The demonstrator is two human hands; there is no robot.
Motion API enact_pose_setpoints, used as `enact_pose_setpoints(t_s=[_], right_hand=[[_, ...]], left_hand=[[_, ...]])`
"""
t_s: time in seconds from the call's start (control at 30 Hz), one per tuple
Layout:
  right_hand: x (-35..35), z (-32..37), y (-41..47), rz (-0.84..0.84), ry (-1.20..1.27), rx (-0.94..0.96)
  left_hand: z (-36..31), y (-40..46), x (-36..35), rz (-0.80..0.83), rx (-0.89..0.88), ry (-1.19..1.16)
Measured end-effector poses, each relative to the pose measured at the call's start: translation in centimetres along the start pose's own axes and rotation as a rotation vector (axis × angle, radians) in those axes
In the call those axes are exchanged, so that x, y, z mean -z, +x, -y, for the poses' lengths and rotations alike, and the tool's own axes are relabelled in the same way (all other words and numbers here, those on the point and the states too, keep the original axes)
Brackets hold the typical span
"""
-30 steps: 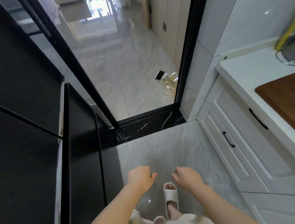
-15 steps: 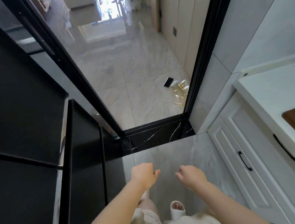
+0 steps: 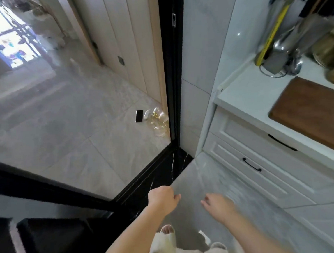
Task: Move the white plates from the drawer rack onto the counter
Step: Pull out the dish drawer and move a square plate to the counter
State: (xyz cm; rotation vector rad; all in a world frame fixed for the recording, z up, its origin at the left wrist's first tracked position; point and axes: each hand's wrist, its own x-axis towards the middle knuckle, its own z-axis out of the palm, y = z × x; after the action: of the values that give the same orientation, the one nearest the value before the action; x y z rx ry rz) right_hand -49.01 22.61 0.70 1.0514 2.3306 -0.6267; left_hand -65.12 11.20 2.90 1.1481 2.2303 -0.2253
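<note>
No white plates and no drawer rack show in the head view. The white counter (image 3: pixel 245 96) runs along the right, above closed white drawers (image 3: pixel 259 160) with black handles. My left hand (image 3: pixel 162 201) hovers low over the grey floor, fingers curled loosely and holding nothing. My right hand (image 3: pixel 218 205) hangs beside it, a short gap apart, fingers slightly bent and holding nothing. Both hands are well left of and below the counter.
A brown wooden board (image 3: pixel 311 112) lies on the counter, with a metal utensil holder (image 3: pixel 278 62) behind it. A black-framed glass door (image 3: pixel 172 68) stands ahead. A black cabinet (image 3: pixel 52 242) fills the lower left. A phone (image 3: pixel 139 116) lies on the floor beyond the glass.
My view has swung right and up, bringing the counter, board and utensil holder into sight while the black cabinet slid to the lower left. Both hands stay low and hold nothing.
</note>
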Motion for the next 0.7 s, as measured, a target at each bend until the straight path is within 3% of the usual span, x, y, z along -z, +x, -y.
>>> enact_pose_setpoints(t_s=[0.37, 0.7], right_hand=[[0.7, -4.4, -4.1, -0.098, 0.235, -0.408], [1.5, -10.9, -3.6, -0.098, 0.373, -0.517]], left_hand=[[-7.5, 5.7, 1.4, 0.087, -0.415, 0.205], [-14.2, 9.5, 2.0, 0.093, -0.466, 0.295]])
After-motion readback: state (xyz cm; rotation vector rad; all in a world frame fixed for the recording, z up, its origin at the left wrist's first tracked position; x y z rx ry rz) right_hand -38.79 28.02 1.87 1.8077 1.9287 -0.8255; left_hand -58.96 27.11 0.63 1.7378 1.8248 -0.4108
